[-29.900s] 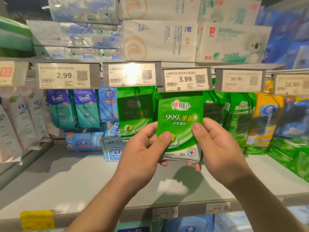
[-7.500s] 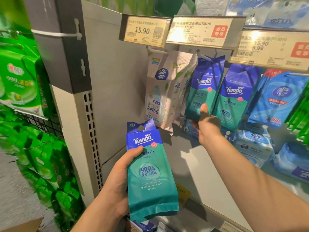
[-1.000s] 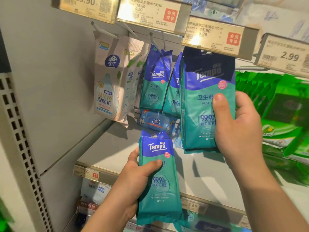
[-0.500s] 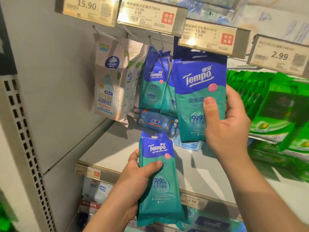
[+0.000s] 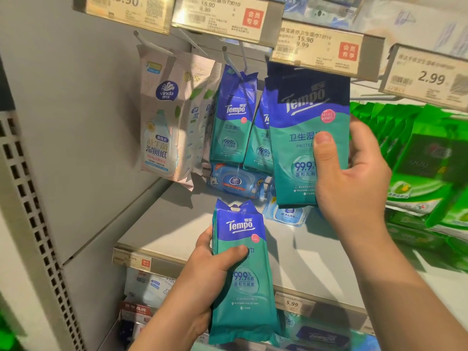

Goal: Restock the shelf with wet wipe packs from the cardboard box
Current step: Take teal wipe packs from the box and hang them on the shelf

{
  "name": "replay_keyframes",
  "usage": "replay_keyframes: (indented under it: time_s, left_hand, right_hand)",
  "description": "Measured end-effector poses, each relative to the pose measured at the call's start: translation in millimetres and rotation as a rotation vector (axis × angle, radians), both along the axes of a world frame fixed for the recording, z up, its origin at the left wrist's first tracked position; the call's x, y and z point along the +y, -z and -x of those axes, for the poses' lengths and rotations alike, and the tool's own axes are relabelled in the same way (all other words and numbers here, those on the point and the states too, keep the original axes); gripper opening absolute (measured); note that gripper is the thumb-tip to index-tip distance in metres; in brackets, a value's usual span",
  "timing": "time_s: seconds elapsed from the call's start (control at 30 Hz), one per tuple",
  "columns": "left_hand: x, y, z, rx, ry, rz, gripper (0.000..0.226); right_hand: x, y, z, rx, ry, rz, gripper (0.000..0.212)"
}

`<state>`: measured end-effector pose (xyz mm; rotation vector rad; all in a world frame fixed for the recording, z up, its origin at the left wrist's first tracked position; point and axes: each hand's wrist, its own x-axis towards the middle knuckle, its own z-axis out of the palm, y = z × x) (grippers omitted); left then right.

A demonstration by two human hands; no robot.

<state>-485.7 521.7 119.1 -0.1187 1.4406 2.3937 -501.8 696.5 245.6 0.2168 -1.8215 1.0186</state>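
Head view: right hand (image 5: 354,181) grips the upper pack (image 5: 304,138), upright, its top at twelve o'clock under the price tag (image 5: 319,49), hook unseen there. Left hand (image 5: 210,272) clasps the spare pack (image 5: 243,274) at six o'clock.

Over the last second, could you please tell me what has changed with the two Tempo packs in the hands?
The right hand has raised its Tempo pack so that the pack's top now sits just under the price tag, close beside the hanging packs. It grips that pack as before. The left hand still holds its own pack low in front of the shelf, unmoved.
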Motion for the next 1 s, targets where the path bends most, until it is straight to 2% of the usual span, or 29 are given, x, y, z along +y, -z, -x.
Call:
replay_keyframes:
  time_s: [0.17, 0.3, 0.4, 0.43, 0.57, 0.7, 0.83, 1.0]
  left_hand:
    - [0.3, 0.5, 0.7, -0.001, -0.003, -0.001, 0.042]
    - [-0.3, 0.1, -0.2, -0.005, 0.0, -0.01, 0.04]
    - [-0.7, 1.2, 1.2, -0.004, -0.012, -0.008, 0.04]
    - [-0.8, 1.1, 1.4, -0.005, -0.015, -0.007, 0.041]
    - [-1.0, 1.9, 2.4, -0.015, -0.025, -0.012, 0.043]
    - [-3.4, 4.3, 4.7, -0.018, -0.035, -0.01, 0.046]
    - [-3.9, 4.2, 5.1, -0.034, -0.041, -0.034, 0.045]
    - [-3.9, 4.4, 3.6, -0.028, -0.035, -0.031, 0.046]
  right_hand:
    - [8.5, 3.6, 9.0, -0.082, 0.06, 0.028, 0.021]
    - [17.1, 16.7, 20.0, -0.227, 0.084, 0.038, 0.036]
    - [18.6, 32.0, 27.6, -0.291, 0.075, 0.086, 0.055]
    - [17.9, 37.4, 28.7, -0.314, 0.064, 0.103, 0.055]
    - [12.0, 57.2, 26.1, -0.372, 0.032, 0.089, 0.03]
    - [4.2, 62.6, 13.6, -0.281, -0.046, 0.089, 0.027]
    - [-1.5, 43.0, 3.5, -0.101, -0.142, 0.065, 0.041]
    - [-2.2, 14.2, -2.0, 0.029, -0.157, 0.054, 0.032]
